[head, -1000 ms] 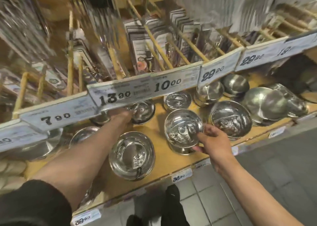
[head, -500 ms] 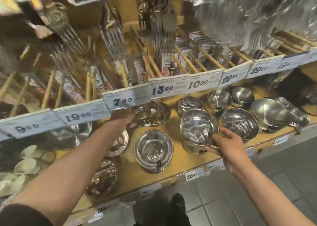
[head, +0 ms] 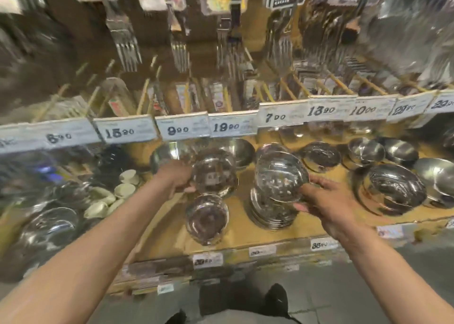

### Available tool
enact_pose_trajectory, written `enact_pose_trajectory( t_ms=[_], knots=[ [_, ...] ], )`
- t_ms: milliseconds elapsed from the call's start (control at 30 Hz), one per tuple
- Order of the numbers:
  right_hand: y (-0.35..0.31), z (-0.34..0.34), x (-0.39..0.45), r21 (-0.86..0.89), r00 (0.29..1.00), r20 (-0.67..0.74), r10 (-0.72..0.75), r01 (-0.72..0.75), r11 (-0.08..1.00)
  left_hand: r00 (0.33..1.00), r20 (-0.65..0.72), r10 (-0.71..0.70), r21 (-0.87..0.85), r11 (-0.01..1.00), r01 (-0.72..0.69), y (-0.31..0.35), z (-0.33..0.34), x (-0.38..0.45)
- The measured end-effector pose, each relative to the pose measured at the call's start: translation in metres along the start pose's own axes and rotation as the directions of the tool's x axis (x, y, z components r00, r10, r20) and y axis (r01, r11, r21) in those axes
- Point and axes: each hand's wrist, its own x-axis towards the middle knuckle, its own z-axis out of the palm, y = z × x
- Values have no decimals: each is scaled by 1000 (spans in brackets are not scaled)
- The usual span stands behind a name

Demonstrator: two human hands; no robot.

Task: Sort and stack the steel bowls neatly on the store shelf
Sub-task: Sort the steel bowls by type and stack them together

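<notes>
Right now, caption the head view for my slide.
Both hands lift steel bowls: left hand grips one bowl, right hand another.

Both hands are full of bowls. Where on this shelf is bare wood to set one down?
Bare shelf lies at the front between the bowl stack and the large bowl. A narrower strip runs between the small front bowl and that stack. The back row is crowded.

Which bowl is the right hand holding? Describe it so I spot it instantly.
Find the wooden shelf under the price tags. Below the 7.00 tag, the right hand grips a tilted steel bowl raised above a flat stack; its neighbours sit level.
</notes>
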Motion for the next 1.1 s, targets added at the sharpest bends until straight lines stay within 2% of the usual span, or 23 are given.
enact_pose_trajectory(
  t_ms=[167,267,433,567,767,1100],
  knots=[
    [-7,33,-1,-57,986,152,71,-63,996,998,-45,-32,-99,995,28,-30,-32,-32],
    [-10,44,1,-62,981,180,69,-58,996,998,-34,-48,-174,984,42,-47,-34,-37],
    [-9,51,-3,-73,975,219,47,-32,997,998,21,-51,-179,982,54,-74,-18,-34],
    [-6,52,-13,-119,974,223,34,-8,993,999,34,-29,-113,993,33,-85,-5,-28],
    [1,54,-29,-118,982,178,57,-37,992,996,79,33,-114,993,-24,-93,3,-30],
    [15,58,-44,-154,977,200,67,-36,987,999,45,-4,-110,994,9,-100,13,-17]
  ],
)
